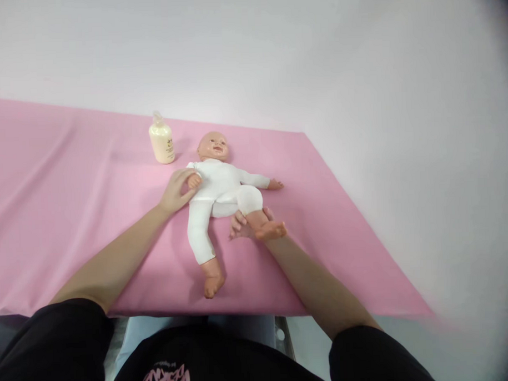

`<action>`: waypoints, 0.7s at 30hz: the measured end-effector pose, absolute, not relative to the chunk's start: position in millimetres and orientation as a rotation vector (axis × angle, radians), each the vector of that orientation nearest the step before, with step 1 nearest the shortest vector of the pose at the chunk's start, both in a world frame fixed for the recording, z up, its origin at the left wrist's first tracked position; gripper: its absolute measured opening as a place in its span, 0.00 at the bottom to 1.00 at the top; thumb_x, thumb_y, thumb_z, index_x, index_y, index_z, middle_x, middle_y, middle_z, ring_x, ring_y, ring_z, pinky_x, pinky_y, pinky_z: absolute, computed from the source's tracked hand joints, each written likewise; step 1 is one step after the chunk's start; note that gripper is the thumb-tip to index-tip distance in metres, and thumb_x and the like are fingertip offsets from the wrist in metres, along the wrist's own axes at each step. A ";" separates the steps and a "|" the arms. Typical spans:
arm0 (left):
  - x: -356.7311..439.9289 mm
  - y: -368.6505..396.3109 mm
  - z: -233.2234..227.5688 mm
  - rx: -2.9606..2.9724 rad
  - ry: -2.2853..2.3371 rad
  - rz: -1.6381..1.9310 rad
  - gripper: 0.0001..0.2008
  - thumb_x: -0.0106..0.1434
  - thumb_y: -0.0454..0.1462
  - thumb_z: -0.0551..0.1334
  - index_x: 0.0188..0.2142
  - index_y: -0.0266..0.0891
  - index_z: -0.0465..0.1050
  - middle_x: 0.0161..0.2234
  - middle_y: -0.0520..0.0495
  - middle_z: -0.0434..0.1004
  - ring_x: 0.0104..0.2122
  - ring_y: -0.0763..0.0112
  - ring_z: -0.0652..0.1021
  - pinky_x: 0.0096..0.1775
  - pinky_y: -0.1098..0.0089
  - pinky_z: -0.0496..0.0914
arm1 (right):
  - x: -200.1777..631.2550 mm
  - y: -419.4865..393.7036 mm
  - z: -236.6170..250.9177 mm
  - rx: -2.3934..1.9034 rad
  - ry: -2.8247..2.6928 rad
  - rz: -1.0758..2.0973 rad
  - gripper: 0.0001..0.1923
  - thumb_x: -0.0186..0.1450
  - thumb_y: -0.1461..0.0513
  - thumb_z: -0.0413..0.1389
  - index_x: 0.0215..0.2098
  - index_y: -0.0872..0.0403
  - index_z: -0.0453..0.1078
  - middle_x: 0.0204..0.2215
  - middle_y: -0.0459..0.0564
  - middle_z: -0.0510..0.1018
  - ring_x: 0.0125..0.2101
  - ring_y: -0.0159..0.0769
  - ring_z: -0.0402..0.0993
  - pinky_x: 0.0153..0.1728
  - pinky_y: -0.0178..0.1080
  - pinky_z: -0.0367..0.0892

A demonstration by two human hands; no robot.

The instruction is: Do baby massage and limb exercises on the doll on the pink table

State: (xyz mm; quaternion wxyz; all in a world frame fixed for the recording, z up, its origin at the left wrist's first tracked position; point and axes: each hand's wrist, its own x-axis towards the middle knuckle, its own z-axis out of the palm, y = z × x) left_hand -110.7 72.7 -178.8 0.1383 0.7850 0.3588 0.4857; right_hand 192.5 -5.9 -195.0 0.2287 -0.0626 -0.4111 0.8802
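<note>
A baby doll in a white one-piece suit lies on its back on a pink sheet, head towards the wall. My left hand wraps around the doll's small hand on the left side. My right hand cups the doll's bent leg from underneath, just above the bare foot, with the trouser leg pushed up to the knee. The doll's other leg lies straight, pointing towards me.
A cream lotion bottle with a pump top stands upright on the sheet, left of the doll's head. A white wall runs behind and to the right. The table's near edge and a metal frame show below the sheet.
</note>
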 end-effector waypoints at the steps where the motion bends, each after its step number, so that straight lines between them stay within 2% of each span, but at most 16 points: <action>1: -108.4 69.5 -175.4 2.377 0.998 1.312 0.24 0.67 0.51 0.64 0.57 0.43 0.73 0.57 0.36 0.76 0.60 0.50 0.74 0.66 0.46 0.63 | 192.2 -4.4 -192.5 -0.202 -1.066 2.366 0.34 0.56 0.31 0.58 0.31 0.52 0.67 0.31 0.47 0.74 0.38 0.40 0.78 0.52 0.51 0.74; 4: -105.1 65.8 -168.8 2.512 0.953 1.177 0.22 0.67 0.48 0.63 0.57 0.44 0.75 0.58 0.37 0.76 0.61 0.49 0.73 0.66 0.45 0.62 | 188.9 -2.1 -183.7 -0.437 -0.931 2.231 0.31 0.64 0.35 0.55 0.35 0.55 0.71 0.35 0.49 0.76 0.40 0.39 0.78 0.50 0.46 0.74; 8: -105.6 65.5 -168.5 2.474 0.991 1.211 0.22 0.66 0.48 0.63 0.57 0.44 0.75 0.58 0.38 0.76 0.60 0.50 0.74 0.65 0.46 0.64 | 183.9 -3.9 -181.2 -0.618 -0.942 2.166 0.31 0.67 0.37 0.54 0.36 0.57 0.73 0.36 0.51 0.77 0.39 0.39 0.77 0.49 0.45 0.73; 11: -106.9 67.8 -173.7 2.298 1.062 1.379 0.24 0.66 0.52 0.64 0.56 0.42 0.74 0.56 0.37 0.77 0.59 0.51 0.75 0.65 0.48 0.65 | 183.6 -5.5 -187.9 -0.451 -1.043 2.201 0.33 0.65 0.34 0.54 0.36 0.55 0.72 0.37 0.52 0.76 0.40 0.40 0.77 0.51 0.47 0.72; 14: -111.7 79.0 -182.7 1.925 1.131 1.635 0.29 0.66 0.58 0.63 0.55 0.40 0.72 0.54 0.37 0.77 0.58 0.53 0.76 0.63 0.52 0.68 | 185.4 -7.6 -193.2 -0.201 -1.215 2.259 0.34 0.59 0.33 0.59 0.37 0.55 0.73 0.37 0.52 0.76 0.41 0.41 0.77 0.51 0.47 0.72; 18: -127.1 104.7 -197.1 1.379 1.158 1.828 0.33 0.67 0.60 0.62 0.62 0.44 0.64 0.63 0.38 0.70 0.65 0.54 0.70 0.64 0.55 0.67 | 187.5 -11.9 -187.3 -0.118 -1.556 2.410 0.36 0.52 0.36 0.66 0.40 0.58 0.76 0.38 0.57 0.80 0.41 0.45 0.80 0.50 0.48 0.73; 21: -141.3 120.5 -208.7 1.082 1.189 1.828 0.29 0.72 0.56 0.57 0.64 0.43 0.60 0.66 0.36 0.67 0.65 0.56 0.71 0.64 0.54 0.67 | 189.0 -12.6 -177.0 -0.244 -1.904 2.468 0.32 0.55 0.44 0.69 0.45 0.61 0.76 0.43 0.60 0.82 0.46 0.48 0.80 0.52 0.48 0.73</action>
